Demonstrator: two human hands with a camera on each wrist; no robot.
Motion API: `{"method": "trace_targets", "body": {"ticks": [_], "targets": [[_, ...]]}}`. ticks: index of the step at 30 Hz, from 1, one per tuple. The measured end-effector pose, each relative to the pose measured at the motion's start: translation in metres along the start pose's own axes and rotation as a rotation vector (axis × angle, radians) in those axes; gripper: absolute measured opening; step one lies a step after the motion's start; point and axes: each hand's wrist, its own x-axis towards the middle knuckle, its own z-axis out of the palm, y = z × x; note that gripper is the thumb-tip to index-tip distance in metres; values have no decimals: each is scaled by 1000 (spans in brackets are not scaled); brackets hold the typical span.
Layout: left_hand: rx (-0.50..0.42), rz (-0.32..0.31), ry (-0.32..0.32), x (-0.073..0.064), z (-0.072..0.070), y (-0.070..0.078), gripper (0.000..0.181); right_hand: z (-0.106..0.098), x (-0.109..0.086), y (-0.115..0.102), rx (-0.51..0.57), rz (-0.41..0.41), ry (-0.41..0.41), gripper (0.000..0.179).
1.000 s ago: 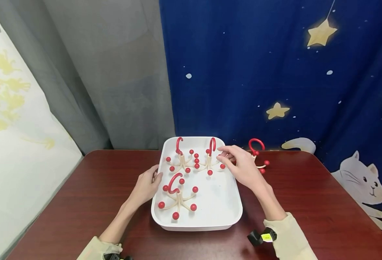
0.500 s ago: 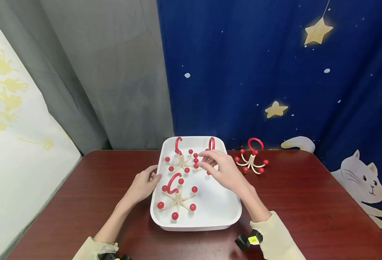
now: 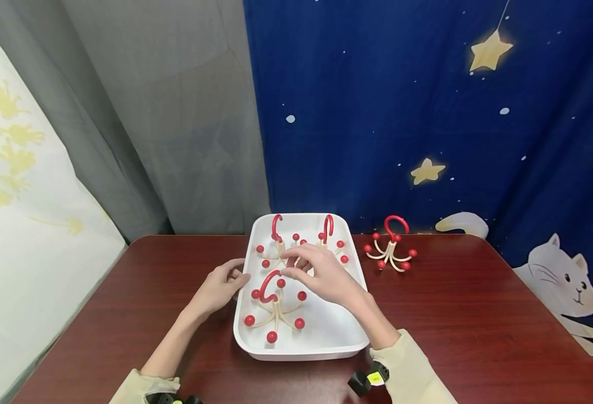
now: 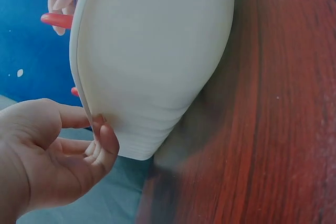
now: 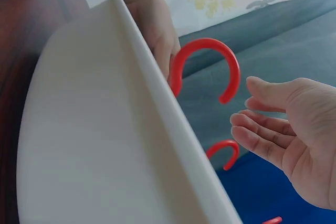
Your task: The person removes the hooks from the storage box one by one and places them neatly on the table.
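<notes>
My left hand (image 3: 220, 287) pinches the left rim of a white tray (image 3: 301, 356), the thumb outside the wall in the left wrist view. In the tray stand three hangers, each with a red hook and several cream arms tipped with red balls. The front-left hanger (image 3: 276, 307) is whole in the head view. My right hand (image 3: 321, 274) hovers over the tray with fingers loosely bent and nothing between them. Its fingertips are just beyond the red hook (image 5: 231, 59). It partly covers the back-left hanger (image 3: 277, 227) and the back-right hanger (image 3: 329, 225).
A similar hanger (image 3: 390, 251) stands on the dark red wooden table (image 3: 458, 314), right of the tray. Behind the table hang a grey curtain (image 3: 190, 123) and a blue curtain (image 3: 357, 112) with stars. A white patterned cloth (image 3: 23, 224) hangs at the left.
My right hand has moved left and toward me, from the tray's right rim to over the front-left hanger, uncovering the hanger on the table. The left hand stays at the rim.
</notes>
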Motion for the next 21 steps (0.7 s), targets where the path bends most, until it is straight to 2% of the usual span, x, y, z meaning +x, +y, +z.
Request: {"method": "trace_targets", "body": {"ticks": [6, 13, 21], "targets": [[-34, -10, -24, -1, -1, -1, 52, 7, 0, -4, 38, 11, -77, 33], [-62, -15, -39, -1, -2, 0, 53, 10, 0, -7, 17, -16, -74, 28], [-71, -13, -49, -1, -2, 0, 52, 10, 0, -9, -21, -25, -74, 14]]}}
